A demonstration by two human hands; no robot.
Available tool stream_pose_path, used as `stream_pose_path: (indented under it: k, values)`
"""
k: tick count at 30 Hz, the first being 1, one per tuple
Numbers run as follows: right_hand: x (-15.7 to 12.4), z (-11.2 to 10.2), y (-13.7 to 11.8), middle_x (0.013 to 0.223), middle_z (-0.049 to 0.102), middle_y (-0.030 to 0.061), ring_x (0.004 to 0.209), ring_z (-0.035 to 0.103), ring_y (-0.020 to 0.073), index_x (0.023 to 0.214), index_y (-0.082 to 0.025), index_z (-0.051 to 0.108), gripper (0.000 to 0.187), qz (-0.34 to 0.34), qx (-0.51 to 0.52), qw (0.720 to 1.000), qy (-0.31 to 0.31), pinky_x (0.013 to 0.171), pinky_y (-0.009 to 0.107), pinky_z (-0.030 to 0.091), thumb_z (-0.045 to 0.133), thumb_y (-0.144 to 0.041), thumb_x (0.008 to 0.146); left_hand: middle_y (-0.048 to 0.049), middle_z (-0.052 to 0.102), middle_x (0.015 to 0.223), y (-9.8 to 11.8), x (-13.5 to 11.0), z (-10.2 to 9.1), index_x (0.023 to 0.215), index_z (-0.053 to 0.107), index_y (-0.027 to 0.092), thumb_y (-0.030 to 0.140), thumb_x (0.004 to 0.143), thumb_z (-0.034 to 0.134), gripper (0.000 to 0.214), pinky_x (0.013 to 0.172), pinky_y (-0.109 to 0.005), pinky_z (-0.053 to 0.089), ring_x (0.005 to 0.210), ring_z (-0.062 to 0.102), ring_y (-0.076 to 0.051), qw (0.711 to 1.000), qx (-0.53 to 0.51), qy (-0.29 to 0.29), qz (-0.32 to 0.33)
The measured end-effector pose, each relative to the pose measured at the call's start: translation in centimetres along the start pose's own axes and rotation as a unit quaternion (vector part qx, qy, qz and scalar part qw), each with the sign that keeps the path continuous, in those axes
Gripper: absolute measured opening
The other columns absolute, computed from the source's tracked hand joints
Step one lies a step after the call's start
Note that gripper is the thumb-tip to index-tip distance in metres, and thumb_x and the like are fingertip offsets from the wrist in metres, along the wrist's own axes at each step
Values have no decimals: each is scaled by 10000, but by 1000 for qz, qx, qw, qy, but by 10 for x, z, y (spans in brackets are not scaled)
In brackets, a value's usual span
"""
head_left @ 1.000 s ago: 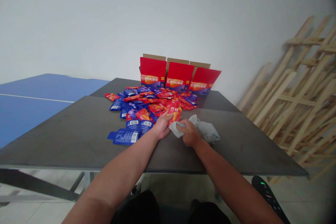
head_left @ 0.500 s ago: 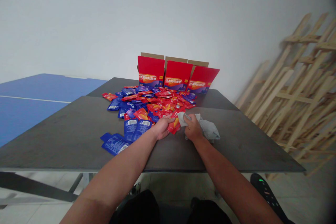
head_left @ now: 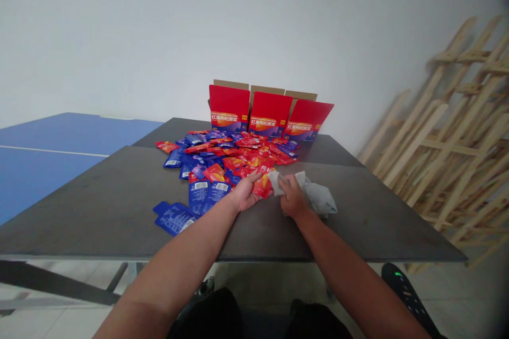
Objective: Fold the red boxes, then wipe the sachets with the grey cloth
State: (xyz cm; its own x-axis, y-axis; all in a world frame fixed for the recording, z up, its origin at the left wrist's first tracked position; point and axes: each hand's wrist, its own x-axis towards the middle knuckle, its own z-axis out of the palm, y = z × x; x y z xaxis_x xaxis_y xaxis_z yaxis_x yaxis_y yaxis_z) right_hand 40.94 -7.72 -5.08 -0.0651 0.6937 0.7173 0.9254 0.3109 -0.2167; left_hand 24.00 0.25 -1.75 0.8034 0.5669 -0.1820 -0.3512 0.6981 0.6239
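Note:
My left hand (head_left: 247, 194) is closed on a red pouch (head_left: 262, 184) with an orange print, held just in front of the pile. In my right hand (head_left: 293, 197) is a bunched light grey cloth (head_left: 319, 198), one corner of which meets the pouch's right edge. Part of the cloth hangs to the right, beside the hand. A heap of red and blue pouches (head_left: 238, 154) spreads behind my hands. Several blue pouches (head_left: 175, 217) lie nearer, left of my left hand, their barcodes showing on some.
Three red and purple cartons (head_left: 270, 111) with raised flaps stand in a row behind the heap on the dark table (head_left: 115, 206). A blue table (head_left: 51, 143) adjoins at left. Wooden frames (head_left: 445, 143) lean on the wall at right.
The cloth in my right hand has shifted slightly against the pouch's right edge. My left hand keeps hold of the red pouch, almost in the same place.

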Motion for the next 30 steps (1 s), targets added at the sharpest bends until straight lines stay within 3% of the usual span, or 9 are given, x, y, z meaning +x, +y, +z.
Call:
stream_pose_path:
  k: [3, 5, 11, 17, 25, 28, 30]
  values:
    - [-1, 2, -12, 1066, 544, 98, 946, 504, 225, 1188, -205, 621, 504, -110, -1, 991, -76, 849, 362, 460, 495, -102, 711, -137, 721, 907, 0, -1, 3, 1091, 645, 73, 400, 940, 457, 406, 823, -342, 529, 810, 698, -223, 999, -26, -21, -18]
    - [-1, 5, -17, 1073, 555, 98, 938, 505, 222, 1161, -211, 638, 449, -133, -15, 986, -98, 841, 357, 453, 506, -122, 742, -148, 721, 927, -1, -3, 5, 1109, 648, 63, 443, 940, 438, 466, 848, -361, 519, 851, 697, -246, 999, -27, -35, -31]
    - [3, 5, -17, 1085, 543, 114, 970, 499, 238, 1268, -206, 578, 523, -21, -82, 992, -92, 860, 361, 449, 489, -109, 762, -137, 719, 919, -4, -4, 6, 1097, 651, 87, 411, 955, 428, 418, 780, -326, 524, 820, 690, -213, 999, -4, -30, -28]
    - [5, 5, -12, 1078, 492, 149, 960, 490, 259, 1315, -103, 519, 595, 59, -91, 993, -46, 881, 407, 460, 444, -61, 727, -105, 712, 941, -5, -5, 4, 1137, 634, 153, 424, 941, 472, 371, 643, -295, 513, 765, 680, -197, 998, 48, -29, -42]
    - [4, 9, 10, 1011, 468, 124, 955, 492, 256, 1292, -83, 525, 580, 149, -75, 986, 1, 890, 403, 472, 405, -48, 726, -124, 705, 1008, -4, -7, 4, 1110, 636, 138, 422, 928, 500, 364, 658, -292, 509, 837, 683, -207, 997, 45, -32, -58]
    - [4, 8, 10, 1004, 470, 117, 964, 497, 254, 1292, -93, 524, 589, 155, -63, 986, 20, 895, 403, 476, 406, -50, 717, -122, 709, 988, -1, -9, 5, 1112, 638, 136, 429, 930, 490, 375, 650, -273, 503, 831, 682, -198, 998, 18, -34, -55]
    - [3, 5, 4, 1023, 479, 114, 976, 502, 247, 1311, -111, 511, 615, 113, -46, 992, 13, 899, 394, 478, 417, -56, 705, -104, 715, 929, 1, -9, 5, 1079, 650, 135, 440, 922, 500, 374, 606, -243, 485, 777, 679, -178, 998, -4, -29, -49]
